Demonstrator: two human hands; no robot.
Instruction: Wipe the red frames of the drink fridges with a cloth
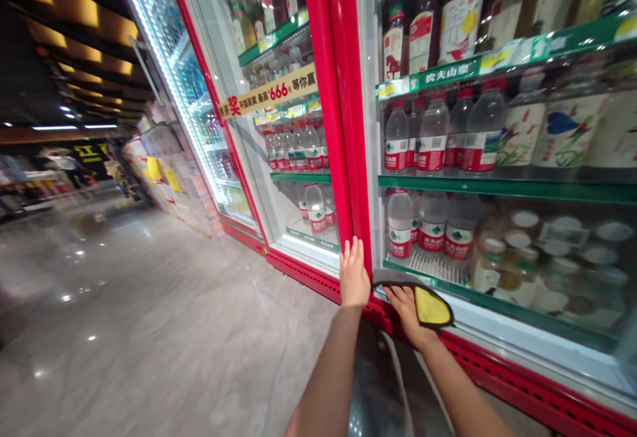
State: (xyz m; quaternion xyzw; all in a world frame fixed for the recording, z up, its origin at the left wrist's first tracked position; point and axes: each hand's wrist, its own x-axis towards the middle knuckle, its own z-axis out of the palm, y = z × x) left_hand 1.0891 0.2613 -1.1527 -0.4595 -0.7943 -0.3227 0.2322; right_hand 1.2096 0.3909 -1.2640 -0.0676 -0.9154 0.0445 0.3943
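Note:
My left hand (354, 274) lies flat with its fingers stretched out against the red door frame (343, 125), low down where two cooler doors meet. It holds nothing. Just to its right, my right hand (405, 308) has a grey and yellow cleaning cloth (432, 306) with a black edge. The cloth is pressed against the lower edge of the right glass door, and a folded-over yellow corner partly covers the hand. Behind that glass stand water bottles (432, 228) with red and white labels.
Shelves with green price strips (448, 72) hold several drinks inside the cooler. A yellow banner (271, 92) crosses the left door. Another lit cooler (174, 59) and stacked boxes (174, 185) stand farther left. The grey shiny floor (149, 331) spreads at the left.

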